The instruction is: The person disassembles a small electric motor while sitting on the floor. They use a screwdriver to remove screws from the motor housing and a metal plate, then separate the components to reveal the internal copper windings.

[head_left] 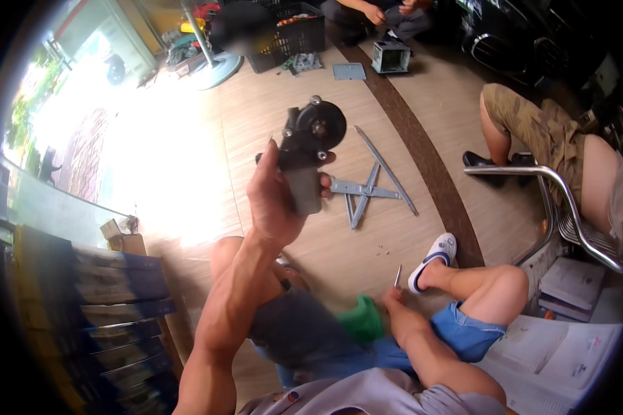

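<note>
Raised out in front, my left hand (273,197) is wrapped round a small electric gear motor (303,188). It looks like a window-lift motor, with a grey metal body and a round black gear housing at the top. Low beside my knee, my right hand (396,299) is closed on a slim metal tool that looks like a screwdriver (398,275), its shaft pointing up and its handle hidden in my fist. Beyond the motor, a scissor-shaped metal window regulator (367,191) lies on the floor, with a separate long metal rail (386,169) beside it.
A green plastic stool (362,319) is between my legs. Small bits (383,250) lie on the floor. Farther off are a metal box frame (390,58), a grey plate (349,71), a black crate (291,38) and a fan base (218,71). Two other people sit nearby, one beside a metal chair (554,176).
</note>
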